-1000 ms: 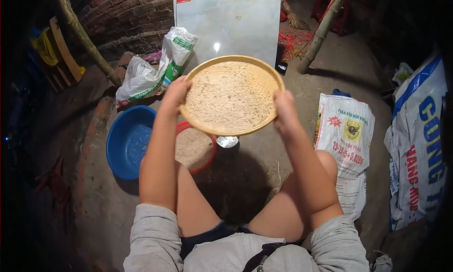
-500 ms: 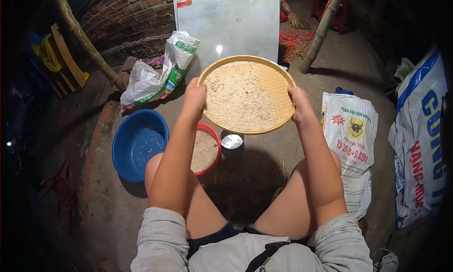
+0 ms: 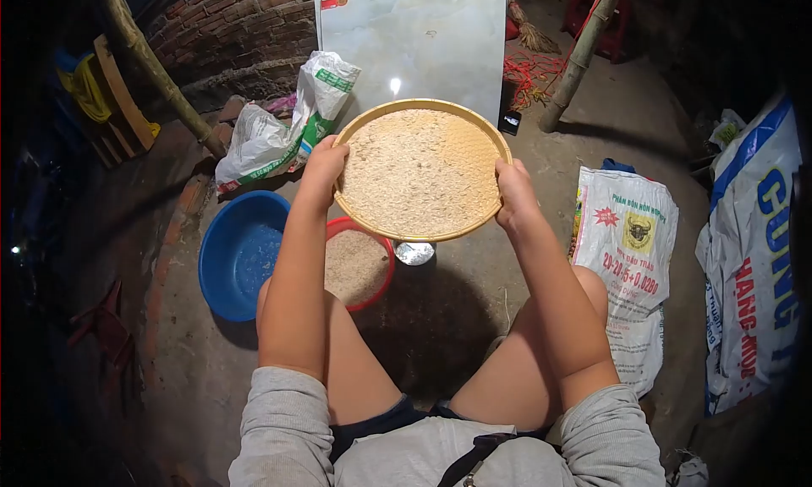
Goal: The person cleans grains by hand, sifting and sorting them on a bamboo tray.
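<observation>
A round woven winnowing basket (image 3: 474, 201) is held out in front of me, above the floor. Pale grain (image 3: 406, 170) covers most of it, leaving bare weave along the right side. My left hand (image 3: 323, 167) grips the left rim, thumb on top. On the opposite rim, my right hand (image 3: 516, 193) is closed in the same way. Below the basket's left part stands a red basin (image 3: 388, 277) of similar pale grain, partly hidden by my left forearm. A small container with a shiny silver top (image 3: 414, 253) is partly covered by the basket's near edge.
A blue basin (image 3: 222, 259) stands at left, by a crumpled white-green sack (image 3: 254, 145). Flat printed sacks (image 3: 628, 259) lie at right, with a large white-blue sack (image 3: 753, 259) beyond. A pale panel (image 3: 414, 47) leans at the back between two poles (image 3: 584, 60).
Both hands and the basket have shifted to the left. The grain has moved slightly within it, and a dark object on the floor beside the panel shows more fully.
</observation>
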Demonstrator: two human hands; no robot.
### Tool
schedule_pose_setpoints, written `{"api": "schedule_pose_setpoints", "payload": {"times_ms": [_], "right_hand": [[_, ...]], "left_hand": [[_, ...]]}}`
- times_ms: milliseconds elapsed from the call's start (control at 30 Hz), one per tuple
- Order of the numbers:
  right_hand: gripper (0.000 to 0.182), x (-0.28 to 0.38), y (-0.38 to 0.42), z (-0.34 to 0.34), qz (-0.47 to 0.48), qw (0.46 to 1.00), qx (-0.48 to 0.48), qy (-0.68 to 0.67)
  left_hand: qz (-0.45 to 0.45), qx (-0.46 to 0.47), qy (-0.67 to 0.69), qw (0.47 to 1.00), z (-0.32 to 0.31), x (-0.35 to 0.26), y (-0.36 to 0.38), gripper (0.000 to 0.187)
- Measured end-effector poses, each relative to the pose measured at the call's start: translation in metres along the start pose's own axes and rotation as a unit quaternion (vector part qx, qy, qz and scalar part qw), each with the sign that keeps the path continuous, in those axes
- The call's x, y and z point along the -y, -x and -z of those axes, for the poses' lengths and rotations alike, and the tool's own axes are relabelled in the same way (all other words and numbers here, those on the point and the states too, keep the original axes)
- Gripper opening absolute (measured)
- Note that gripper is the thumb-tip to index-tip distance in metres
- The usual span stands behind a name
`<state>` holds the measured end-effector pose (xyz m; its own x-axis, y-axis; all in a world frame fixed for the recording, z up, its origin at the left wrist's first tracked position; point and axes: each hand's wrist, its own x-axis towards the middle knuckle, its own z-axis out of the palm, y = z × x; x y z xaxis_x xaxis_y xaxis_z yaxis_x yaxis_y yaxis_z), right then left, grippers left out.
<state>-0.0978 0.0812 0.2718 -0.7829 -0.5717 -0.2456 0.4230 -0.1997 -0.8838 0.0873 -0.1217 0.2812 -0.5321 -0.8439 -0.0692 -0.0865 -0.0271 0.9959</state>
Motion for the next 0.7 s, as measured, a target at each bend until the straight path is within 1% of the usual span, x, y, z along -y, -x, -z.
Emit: {"api": "schedule_pose_setpoints", "payload": {"times_ms": [133, 200, 233, 267, 300, 333, 400, 467, 533, 567, 600, 667, 700], "right_hand": [[0.023, 0.001, 0.006, -0.005, -0.020, 1.000, -0.015, -0.015], [0.023, 0.001, 0.005, -0.005, -0.026, 0.999, -0.008, -0.023], [0.023, 0.001, 0.006, -0.006, -0.026, 0.999, -0.008, -0.023], [0.022, -0.001, 0.007, -0.008, -0.009, 1.000, -0.006, -0.021], [0.021, -0.002, 0.008, -0.010, 0.008, 1.000, -0.004, -0.019], [0.021, -0.004, 0.008, -0.011, 0.008, 1.000, -0.004, -0.018], [0.021, -0.013, 0.006, -0.016, 0.012, 1.000, -0.013, -0.019], [0.020, -0.019, 0.006, -0.021, 0.007, 1.000, -0.009, -0.023], [0.019, -0.022, 0.010, -0.027, 0.002, 0.998, 0.009, -0.055], [0.019, -0.026, 0.007, -0.027, 0.000, 0.999, 0.011, -0.053], [0.019, -0.032, 0.002, -0.027, 0.000, 0.999, -0.002, -0.047], [0.019, -0.040, -0.007, -0.024, -0.001, 0.999, -0.015, -0.039], [0.020, -0.043, -0.010, -0.024, -0.010, 0.999, -0.042, -0.031]], "left_hand": [[0.015, 0.019, 0.007, 1.000, 0.005, 0.000, -0.005, 0.024], [-0.039, -0.023, -0.134, 0.990, -0.001, -0.002, -0.002, 0.033], [-0.039, -0.024, -0.134, 0.990, -0.004, -0.005, 0.001, 0.033], [-0.114, -0.069, -0.325, 0.936, -0.008, -0.007, 0.006, 0.037], [-0.183, -0.110, -0.502, 0.838, -0.015, -0.010, 0.010, 0.042], [-0.181, -0.110, -0.501, 0.839, -0.022, -0.010, 0.012, 0.042], [-0.313, 0.013, -0.450, 0.837, -0.036, -0.009, 0.015, 0.052], [-0.306, 0.074, -0.454, 0.834, -0.059, -0.003, 0.029, 0.054], [-0.305, 0.146, -0.514, 0.789, -0.071, -0.010, 0.049, 0.053], [-0.360, 0.121, -0.489, 0.785, -0.076, 0.002, 0.051, 0.043], [-0.358, 0.120, -0.489, 0.786, -0.075, 0.000, 0.051, 0.043], [-0.324, 0.241, -0.428, 0.809, -0.075, -0.005, 0.051, 0.030], [-0.359, 0.236, -0.383, 0.818, -0.074, -0.004, 0.053, 0.018]]}}
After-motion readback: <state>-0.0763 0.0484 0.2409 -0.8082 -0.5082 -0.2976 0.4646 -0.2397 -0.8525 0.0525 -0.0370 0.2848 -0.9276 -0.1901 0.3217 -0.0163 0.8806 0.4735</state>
